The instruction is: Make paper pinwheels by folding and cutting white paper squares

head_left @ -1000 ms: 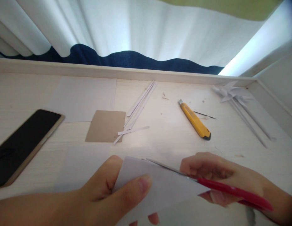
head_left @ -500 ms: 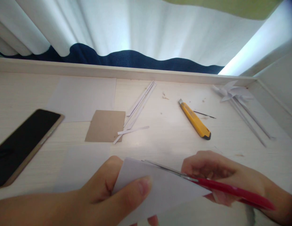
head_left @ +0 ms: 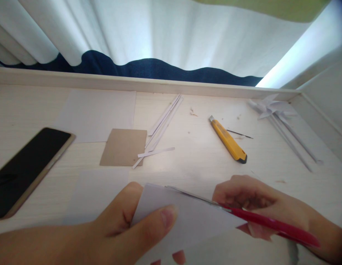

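Observation:
My left hand (head_left: 143,224) pinches a folded piece of white paper (head_left: 195,224), thumb on top and some fingertips showing below its lower edge. In my right hand (head_left: 250,198) is a pair of scissors with red handles (head_left: 272,222). The metal blades lie along the paper's upper edge, pointing left towards my left hand, and look nearly closed. Part of the right fingers is hidden behind the handles and the paper.
A phone (head_left: 30,169) lies at the left. Behind my hands are a cardboard square (head_left: 123,147), white paper sheets (head_left: 99,116), paper strips (head_left: 164,121) and a yellow utility knife (head_left: 227,140) beside a thin dark stick (head_left: 239,134). A paper pinwheel (head_left: 270,108) lies back right.
The scissors have shifted very slightly and their blades look more closed along the paper's edge. My left hand keeps its hold almost unmoved.

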`<state>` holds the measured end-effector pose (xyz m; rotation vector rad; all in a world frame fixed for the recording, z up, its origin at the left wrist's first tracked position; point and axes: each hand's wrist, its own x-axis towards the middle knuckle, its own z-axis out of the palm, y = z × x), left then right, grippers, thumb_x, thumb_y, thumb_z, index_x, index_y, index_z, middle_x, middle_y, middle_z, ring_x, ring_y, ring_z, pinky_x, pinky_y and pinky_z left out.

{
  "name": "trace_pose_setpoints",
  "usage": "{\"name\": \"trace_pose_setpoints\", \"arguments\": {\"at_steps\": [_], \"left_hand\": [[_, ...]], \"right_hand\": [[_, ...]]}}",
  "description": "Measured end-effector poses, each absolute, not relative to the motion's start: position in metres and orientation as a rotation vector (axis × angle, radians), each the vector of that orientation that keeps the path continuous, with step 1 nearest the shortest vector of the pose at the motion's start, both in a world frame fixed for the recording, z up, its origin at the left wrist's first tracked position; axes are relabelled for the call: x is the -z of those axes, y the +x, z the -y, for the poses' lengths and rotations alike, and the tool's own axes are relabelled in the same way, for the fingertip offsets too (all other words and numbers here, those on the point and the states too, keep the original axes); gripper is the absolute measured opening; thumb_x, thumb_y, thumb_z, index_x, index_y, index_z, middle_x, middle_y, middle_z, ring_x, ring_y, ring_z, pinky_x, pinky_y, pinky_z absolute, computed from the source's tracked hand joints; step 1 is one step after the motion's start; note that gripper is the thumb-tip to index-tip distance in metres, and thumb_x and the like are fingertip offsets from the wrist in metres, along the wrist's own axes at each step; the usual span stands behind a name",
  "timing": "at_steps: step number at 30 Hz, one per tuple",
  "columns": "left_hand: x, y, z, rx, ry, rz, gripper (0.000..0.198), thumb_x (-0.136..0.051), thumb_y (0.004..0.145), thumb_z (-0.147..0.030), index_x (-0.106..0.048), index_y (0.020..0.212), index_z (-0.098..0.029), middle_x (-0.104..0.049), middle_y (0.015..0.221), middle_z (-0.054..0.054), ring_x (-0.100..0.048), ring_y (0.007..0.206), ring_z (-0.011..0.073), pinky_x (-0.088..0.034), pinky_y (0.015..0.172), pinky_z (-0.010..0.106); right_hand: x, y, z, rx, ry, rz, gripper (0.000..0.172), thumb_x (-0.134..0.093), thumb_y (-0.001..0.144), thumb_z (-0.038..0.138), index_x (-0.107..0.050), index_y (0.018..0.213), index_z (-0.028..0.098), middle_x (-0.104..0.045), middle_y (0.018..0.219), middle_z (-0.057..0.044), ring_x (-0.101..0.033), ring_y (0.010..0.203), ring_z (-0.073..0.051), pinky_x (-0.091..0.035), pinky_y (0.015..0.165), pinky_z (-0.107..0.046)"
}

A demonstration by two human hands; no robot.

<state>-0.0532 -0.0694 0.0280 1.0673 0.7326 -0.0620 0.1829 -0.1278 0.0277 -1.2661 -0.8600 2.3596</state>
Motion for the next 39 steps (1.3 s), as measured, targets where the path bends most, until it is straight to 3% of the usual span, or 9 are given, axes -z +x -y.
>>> {"name": "trace_pose_setpoints", "arguments": {"at_steps": [5, 10, 14, 25, 30, 33, 37, 39], "left_hand": [[-0.018, -0.064, 0.072, 0.068, 1.105, -0.657, 0.036, -0.043, 0.076, -0.053, -0.066, 0.073, -0.025, -0.062, 0.063, -0.004, -0.053, 0.048, 0.0079, -0.043, 0.045, 0.014], [-0.028, -0.057, 0.073, 0.070, 0.963, -0.817, 0.033, -0.052, 0.070, -0.053, -0.064, 0.067, -0.022, -0.064, 0.061, -0.002, -0.051, 0.047, 0.0086, -0.040, 0.042, 0.015], [-0.040, -0.052, 0.073, 0.085, 0.854, -0.910, 0.027, -0.057, 0.068, -0.048, -0.064, 0.068, -0.022, -0.066, 0.061, -0.002, -0.053, 0.049, 0.0094, -0.041, 0.045, 0.015], [-0.038, -0.055, 0.072, 0.010, 0.919, -0.797, 0.025, -0.054, 0.074, -0.044, -0.064, 0.069, -0.021, -0.065, 0.061, -0.001, -0.050, 0.049, 0.0080, -0.039, 0.043, 0.014], [-0.031, -0.047, 0.070, -0.062, 0.937, -0.768, 0.029, -0.053, 0.075, -0.041, -0.062, 0.063, -0.017, -0.060, 0.057, -0.001, -0.047, 0.046, 0.0063, -0.039, 0.043, 0.013], [-0.024, -0.043, 0.066, 0.000, 0.985, -0.758, 0.031, -0.050, 0.078, -0.040, -0.062, 0.069, -0.014, -0.061, 0.063, 0.001, -0.049, 0.047, 0.0063, -0.041, 0.045, 0.014], [-0.019, -0.042, 0.064, 0.025, 1.012, -0.740, 0.033, -0.047, 0.080, -0.043, -0.062, 0.076, -0.014, -0.062, 0.069, 0.002, -0.051, 0.048, 0.0056, -0.042, 0.046, 0.014], [-0.019, -0.043, 0.064, 0.048, 1.021, -0.732, 0.036, -0.045, 0.080, -0.045, -0.062, 0.077, -0.014, -0.062, 0.072, 0.002, -0.050, 0.048, 0.0047, -0.041, 0.046, 0.013]], "right_hand": [[-0.026, 0.183, 0.128, -2.341, -1.241, 0.904, 0.022, -0.068, 0.066, 0.030, -0.058, 0.074, 0.013, -0.050, 0.062, 0.004, -0.038, 0.046, -0.001, -0.037, 0.045, -0.012], [-0.026, 0.185, 0.128, -2.262, -1.280, 0.921, 0.029, -0.067, 0.066, 0.038, -0.059, 0.076, 0.013, -0.055, 0.064, 0.001, -0.045, 0.049, -0.003, -0.036, 0.043, -0.010], [-0.022, 0.187, 0.128, -2.268, -1.241, 0.921, 0.033, -0.066, 0.066, 0.043, -0.059, 0.079, 0.013, -0.052, 0.056, 0.003, -0.039, 0.038, -0.001, -0.032, 0.033, -0.008], [-0.011, 0.183, 0.125, -2.190, -1.211, 0.885, 0.038, -0.068, 0.060, 0.047, -0.055, 0.077, 0.016, -0.045, 0.048, 0.007, -0.031, 0.031, 0.000, -0.027, 0.028, -0.009], [-0.008, 0.185, 0.126, -1.954, -1.228, 0.888, 0.039, -0.076, 0.054, 0.036, -0.056, 0.082, 0.019, -0.053, 0.062, 0.003, -0.043, 0.044, -0.003, -0.035, 0.038, -0.012], [-0.005, 0.186, 0.124, -1.821, -1.126, 0.993, 0.035, -0.074, 0.058, 0.034, -0.057, 0.085, 0.020, -0.057, 0.070, 0.000, -0.044, 0.046, -0.005, -0.036, 0.039, -0.015], [-0.006, 0.182, 0.123, -1.811, -1.195, 1.047, 0.028, -0.072, 0.061, 0.027, -0.057, 0.084, 0.020, -0.050, 0.056, 0.005, -0.040, 0.042, -0.004, -0.035, 0.038, -0.014], [-0.009, 0.177, 0.124, -1.790, -1.317, 1.017, 0.025, -0.072, 0.062, 0.020, -0.055, 0.081, 0.020, -0.052, 0.057, 0.005, -0.044, 0.044, -0.004, -0.037, 0.039, -0.013]]}}
